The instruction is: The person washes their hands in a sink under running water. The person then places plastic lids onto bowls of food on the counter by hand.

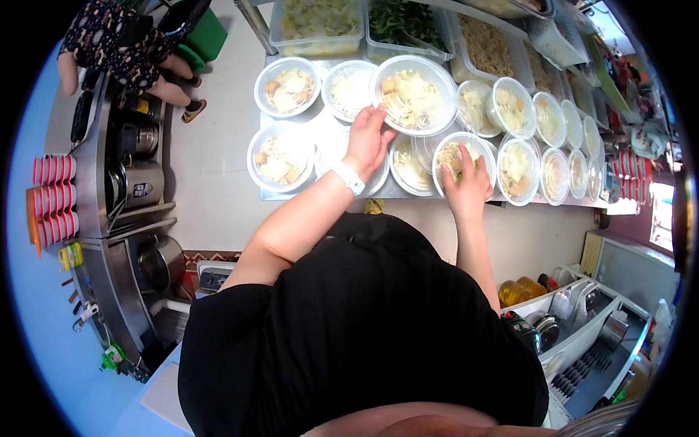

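Note:
My left hand (368,146), a pale band on its wrist, grips the near-left rim of a clear round plastic bowl (415,95). That bowl is raised over its neighbours and holds pale shredded food and light-brown cubes. Over another clear bowl (487,154) at the table's near edge lies my right hand (467,182), fingers spread and touching it; they partly cover the contents. A see-through rim, perhaps a lid, overlaps between the two bowls. To the left are more filled bowls, including one at the back (287,87) and one in front (281,156).
Stacked filled bowls (518,171) continue rightward along the metal table. Behind stand tubs of pale pieces (318,22), leafy greens (400,25) and noodles (484,47). Another person (120,47) is at the upper left, beside a steel counter with pots (142,182). An open drawer unit (582,335) is lower right.

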The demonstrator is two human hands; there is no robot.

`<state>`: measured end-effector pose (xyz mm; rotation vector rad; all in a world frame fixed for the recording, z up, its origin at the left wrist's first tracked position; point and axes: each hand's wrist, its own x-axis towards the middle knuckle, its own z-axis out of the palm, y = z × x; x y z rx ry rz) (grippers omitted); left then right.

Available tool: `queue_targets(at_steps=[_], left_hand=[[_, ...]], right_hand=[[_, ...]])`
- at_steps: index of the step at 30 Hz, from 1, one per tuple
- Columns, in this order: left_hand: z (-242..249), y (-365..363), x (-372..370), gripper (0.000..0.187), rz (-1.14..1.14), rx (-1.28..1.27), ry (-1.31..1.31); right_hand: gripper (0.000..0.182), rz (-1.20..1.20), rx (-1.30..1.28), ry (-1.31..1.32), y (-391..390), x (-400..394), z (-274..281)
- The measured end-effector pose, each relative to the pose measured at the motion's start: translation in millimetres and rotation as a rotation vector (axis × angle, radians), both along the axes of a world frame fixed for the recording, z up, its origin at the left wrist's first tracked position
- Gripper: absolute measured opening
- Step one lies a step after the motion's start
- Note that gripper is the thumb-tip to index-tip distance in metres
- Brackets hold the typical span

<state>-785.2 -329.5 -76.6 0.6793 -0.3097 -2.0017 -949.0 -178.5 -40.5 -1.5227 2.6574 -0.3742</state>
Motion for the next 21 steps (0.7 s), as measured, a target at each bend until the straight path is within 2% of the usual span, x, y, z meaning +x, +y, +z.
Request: queue_targets(at_steps=[5, 7, 8, 10, 11, 13, 14, 16, 17, 21], left_hand=[[-8, -25, 37, 0.014, 0.031, -0.063, -0.072], [-11, -31, 54, 0.014, 0.06, -0.077, -0.113], [-12, -34, 64, 0.014, 0.059, -0.078, -0.113], [-12, -41, 85, 0.014, 0.118, -0.08, -0.149], [-12, -46, 94, 0.015, 0.165, -0.062, -0.153], [-11, -55, 110, 0.012, 0.186, -0.058, -0.167], [-11, -62, 118, 0.01, 0.216, -0.056, -0.179], [-12, -72, 128, 0.012, 0.214, -0.049, -0.225], [-14, -76, 130, 0.014, 0.241, -0.023, -0.243], [-10, -79, 132, 0.021, 0.264, 0.025, -0.294]], right_hand=[[0.06, 0.006, -0.015, -0.135, -6, -1, 6], [0.053, -0.093, -0.119, -0.351, -11, -4, 1], [0.053, -0.094, -0.12, -0.351, -14, -5, 0], [0.047, -0.062, -0.353, -0.585, -17, -3, 1], [0.047, -0.069, -0.355, -0.584, -18, -2, 4], [0.044, -0.066, -0.614, -1.07, -18, 0, 14], [0.044, -0.069, -0.613, -1.068, -18, 1, 16], [0.045, -0.081, -0.829, -1.434, -16, 4, 19], [0.046, -0.085, -0.851, -1.544, -13, 4, 20], [0.051, -0.135, -0.881, -1.697, -13, 27, 22]])
